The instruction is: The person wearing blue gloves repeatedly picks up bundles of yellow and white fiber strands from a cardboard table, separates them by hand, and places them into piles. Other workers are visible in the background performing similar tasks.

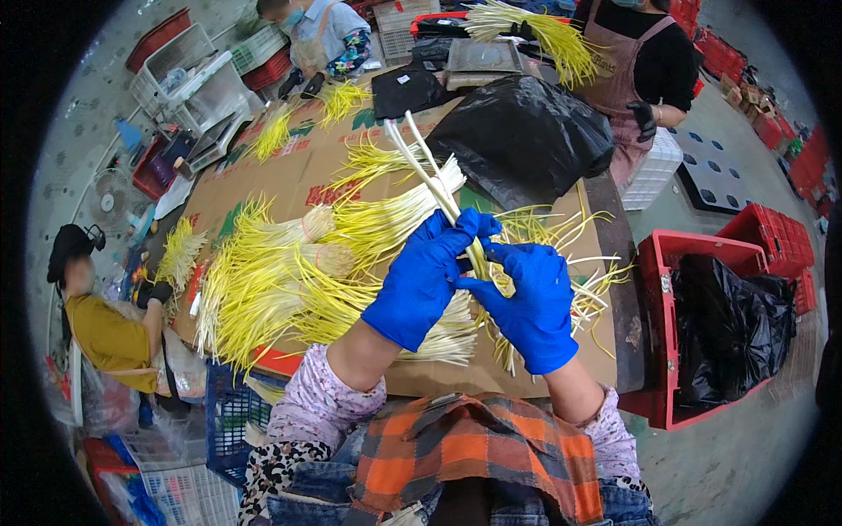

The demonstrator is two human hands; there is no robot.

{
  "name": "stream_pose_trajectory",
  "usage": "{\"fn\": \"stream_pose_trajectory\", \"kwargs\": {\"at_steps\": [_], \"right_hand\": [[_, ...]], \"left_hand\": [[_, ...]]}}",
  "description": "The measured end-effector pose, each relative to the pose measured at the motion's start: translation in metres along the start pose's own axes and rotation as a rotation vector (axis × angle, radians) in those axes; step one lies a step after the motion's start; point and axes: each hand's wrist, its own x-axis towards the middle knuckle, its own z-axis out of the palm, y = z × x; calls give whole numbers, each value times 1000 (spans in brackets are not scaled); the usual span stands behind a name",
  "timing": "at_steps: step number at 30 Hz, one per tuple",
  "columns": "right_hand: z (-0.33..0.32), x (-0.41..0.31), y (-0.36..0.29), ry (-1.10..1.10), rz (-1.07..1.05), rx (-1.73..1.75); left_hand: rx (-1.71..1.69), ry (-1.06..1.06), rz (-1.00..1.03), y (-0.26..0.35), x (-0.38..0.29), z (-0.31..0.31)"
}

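Note:
Both my hands wear blue gloves and meet over the near right part of a cardboard-covered table. My left hand (424, 279) grips a few white-stemmed yellow chives (437, 184), their pale ends pointing up and away. My right hand (529, 296) pinches at the lower, yellowish part of the same stalks, its thumb and fingertips close to my left fingers. Left of my hands lie banded bundles of yellow chives (263, 283), heaped together; another bundle (395, 204) lies just beyond. Loose chives (592, 289) are scattered beside and partly beneath my right hand.
A black plastic bag (526, 138) lies at the table's far right. Red crates (664, 394), one lined with black plastic, stand right of the table. A blue basket (230, 421) is at the near left. Three other people, some holding chives, are around the table, with a scale (214, 141) beyond its left edge.

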Motion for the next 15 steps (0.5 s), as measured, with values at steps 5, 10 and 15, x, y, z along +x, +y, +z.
{"fn": "stream_pose_trajectory", "kwargs": {"at_steps": [5, 10, 15], "right_hand": [[4, -4, 10, -41, 120, 69], [-8, -3, 14, -290, 483, 495], [-9, -11, 29, -430, 472, 591]], "left_hand": [[217, -44, 32, -8, 1, 1], [399, -70, -28, 7, -9, 5], [554, -138, -38, 9, -6, -1]]}}
